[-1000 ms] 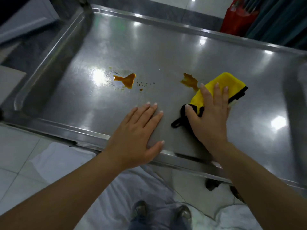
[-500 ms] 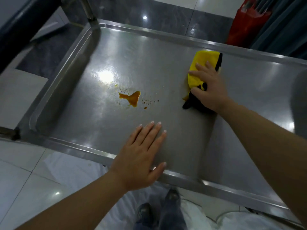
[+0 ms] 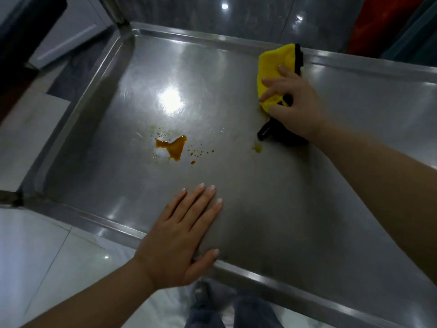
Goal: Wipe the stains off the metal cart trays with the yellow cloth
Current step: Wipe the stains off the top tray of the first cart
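1. Pressing down on the yellow cloth [image 3: 275, 67], the right hand [image 3: 292, 107] lies at the far right of the metal tray [image 3: 272, 185], close to the far rim.
2. The right hand's grip is partly curled: fingers spread over the yellow fabric, thumb tucked against its near edge, bunching the cloth under the palm. How much cloth is underneath the palm is hidden.
3. The cloth's black trim [image 3: 298, 59] runs along its right edge, and a black loop [image 3: 264, 130] pokes out beside the wrist; the rest of that dark part is covered by the hand.
4. The left hand [image 3: 179, 235] lies flat on the tray near the front rim, fingers straight and together, thumb on the rim, grasping nothing.
5. A brown-orange stain [image 3: 173, 147] sits mid-tray with fine specks [image 3: 199, 152] scattered to its right, well apart from the cloth.
6. A faint yellowish smear [image 3: 257, 148] lies just below the black loop.
7. The tray's right end runs out of frame.
8. A red object [image 3: 378, 22] at the top right is cut off and blurred; what it is cannot be told.
9. Shoes and trouser legs [image 3: 205, 306] show partly below the front rim.
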The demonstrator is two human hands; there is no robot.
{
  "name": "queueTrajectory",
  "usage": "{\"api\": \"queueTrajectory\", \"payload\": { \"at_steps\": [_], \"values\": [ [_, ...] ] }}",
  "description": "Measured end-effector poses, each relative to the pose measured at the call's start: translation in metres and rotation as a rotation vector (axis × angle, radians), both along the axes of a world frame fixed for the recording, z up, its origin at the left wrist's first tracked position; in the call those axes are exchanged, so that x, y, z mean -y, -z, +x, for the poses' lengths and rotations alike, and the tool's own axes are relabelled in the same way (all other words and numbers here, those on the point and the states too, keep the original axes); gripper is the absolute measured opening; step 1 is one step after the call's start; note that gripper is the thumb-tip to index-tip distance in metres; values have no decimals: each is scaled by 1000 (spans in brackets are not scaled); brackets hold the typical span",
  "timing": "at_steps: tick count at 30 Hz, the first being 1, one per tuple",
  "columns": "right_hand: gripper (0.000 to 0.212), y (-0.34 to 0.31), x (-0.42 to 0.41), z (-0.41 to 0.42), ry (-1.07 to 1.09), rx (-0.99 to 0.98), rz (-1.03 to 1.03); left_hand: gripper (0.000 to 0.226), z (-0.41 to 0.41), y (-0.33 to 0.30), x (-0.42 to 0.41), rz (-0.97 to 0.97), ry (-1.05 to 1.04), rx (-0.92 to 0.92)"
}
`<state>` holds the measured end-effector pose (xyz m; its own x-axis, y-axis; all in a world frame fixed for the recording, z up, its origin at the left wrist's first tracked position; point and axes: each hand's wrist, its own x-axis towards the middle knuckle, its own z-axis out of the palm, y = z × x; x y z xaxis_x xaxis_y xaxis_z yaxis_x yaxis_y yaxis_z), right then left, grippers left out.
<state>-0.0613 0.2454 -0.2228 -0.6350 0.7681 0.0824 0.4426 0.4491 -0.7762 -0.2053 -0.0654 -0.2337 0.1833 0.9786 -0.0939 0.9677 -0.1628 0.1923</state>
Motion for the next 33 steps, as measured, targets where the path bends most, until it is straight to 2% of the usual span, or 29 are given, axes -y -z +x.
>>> {"api": "queueTrajectory", "payload": {
  "at_steps": [5,9,13,19,21,24,26,30,33],
  "values": [
    [27,-3,65,21,-141,-23,9,76,0,3,1,6,-3,-9],
    [29,6,134,30,23,-3,146,77,-1,4,3,14,-11,0],
    [33,11,186,16,143,90,187,77,-2,3,3,24,-9,19],
    [31,3,125,-11,-226,57,138,75,0,3,6,37,-27,23],
    [33,2,106,-27,-174,83,152,75,0,3,7,42,-29,30],
    [32,6,105,-47,15,131,192,75,0,2,6,66,-43,54],
    [28,8,113,-51,100,166,175,75,0,2,7,93,-55,115],
    [38,8,132,-41,182,148,152,68,-13,-1,10,185,-129,265],
    [35,8,145,-35,243,125,154,67,-53,-8,6,223,-201,218]
  ]
}}
